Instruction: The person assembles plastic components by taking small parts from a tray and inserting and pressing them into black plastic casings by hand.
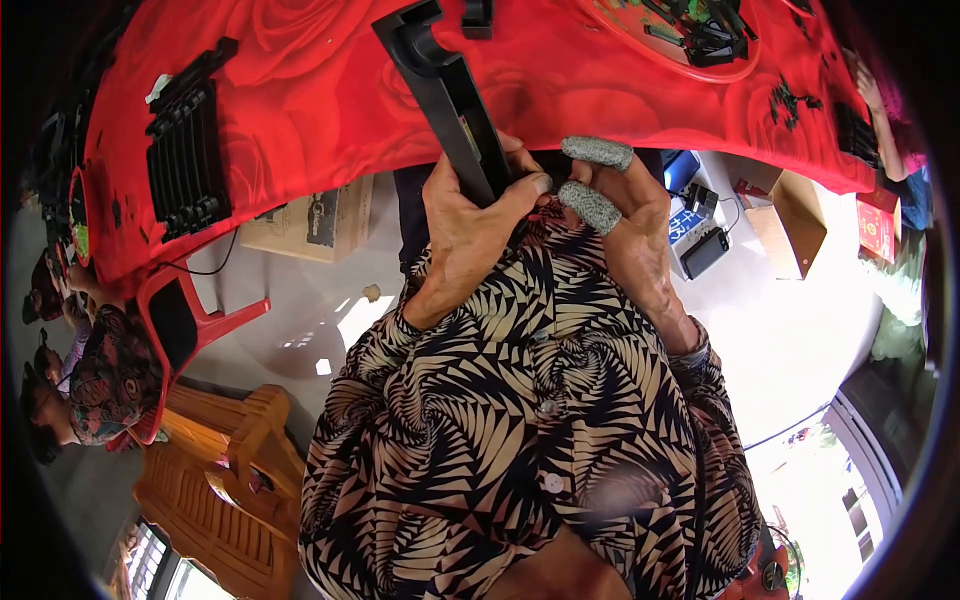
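My left hand point(465, 225) is closed around the lower end of a long black plastic channel-shaped part point(450, 105). The part tilts up and left over the table edge, its open groove facing up and its far end carrying a curved recess. My right hand point(625, 205) is just right of that lower end, with grey woven sleeves point(590, 207) on two digits. Those two digits stretch toward my left thumb and stand apart. I make out nothing held between them, though the space behind is dark and partly hidden.
A red rose-patterned cloth covers the table point(300, 110). On it are a row of black parts point(188, 160) at left and a red tray point(740, 70) of black pieces at far right. Below are cardboard boxes point(345, 222), a red chair point(165, 310) and a wooden bench point(215, 490). People sit at both sides.
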`<state>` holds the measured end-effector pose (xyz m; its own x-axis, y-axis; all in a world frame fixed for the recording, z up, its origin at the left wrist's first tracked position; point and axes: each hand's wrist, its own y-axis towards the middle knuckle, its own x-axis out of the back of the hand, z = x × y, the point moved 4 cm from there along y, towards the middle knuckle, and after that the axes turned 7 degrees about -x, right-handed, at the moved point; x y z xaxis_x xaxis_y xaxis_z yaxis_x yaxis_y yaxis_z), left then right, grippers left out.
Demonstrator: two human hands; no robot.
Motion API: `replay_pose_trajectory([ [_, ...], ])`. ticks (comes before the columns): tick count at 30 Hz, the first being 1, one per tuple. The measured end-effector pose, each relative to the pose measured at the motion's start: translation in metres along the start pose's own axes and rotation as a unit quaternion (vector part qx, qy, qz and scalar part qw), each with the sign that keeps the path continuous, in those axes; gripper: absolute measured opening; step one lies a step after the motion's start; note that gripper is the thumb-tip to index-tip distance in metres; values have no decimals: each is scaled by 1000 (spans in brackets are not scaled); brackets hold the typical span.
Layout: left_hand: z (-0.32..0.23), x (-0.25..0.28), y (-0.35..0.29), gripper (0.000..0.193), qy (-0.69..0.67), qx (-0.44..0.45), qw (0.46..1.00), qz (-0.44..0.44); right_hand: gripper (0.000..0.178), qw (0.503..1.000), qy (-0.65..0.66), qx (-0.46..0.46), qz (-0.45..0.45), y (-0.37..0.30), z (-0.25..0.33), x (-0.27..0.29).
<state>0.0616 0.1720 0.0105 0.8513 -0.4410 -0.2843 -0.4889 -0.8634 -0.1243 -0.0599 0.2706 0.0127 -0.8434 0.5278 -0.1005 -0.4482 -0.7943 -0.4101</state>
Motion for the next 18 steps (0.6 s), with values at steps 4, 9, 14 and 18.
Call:
replay_pose_trajectory([
  [4, 7, 4, 2, 33, 35, -20, 999, 32, 34, 999, 43, -3, -12, 3, -3, 0],
  [9, -1, -5, 4, 31, 7, 57, 998, 30, 33, 994, 103, -13, -34, 9, -8, 11],
  [14, 0, 0, 2, 39, 20, 195, 971, 141, 34, 998, 14, 50, -39, 19, 12, 36],
  [18, 29, 15, 1, 50, -156, 308, 919, 190, 34, 1000, -21, 13, -15, 28, 37, 38],
])
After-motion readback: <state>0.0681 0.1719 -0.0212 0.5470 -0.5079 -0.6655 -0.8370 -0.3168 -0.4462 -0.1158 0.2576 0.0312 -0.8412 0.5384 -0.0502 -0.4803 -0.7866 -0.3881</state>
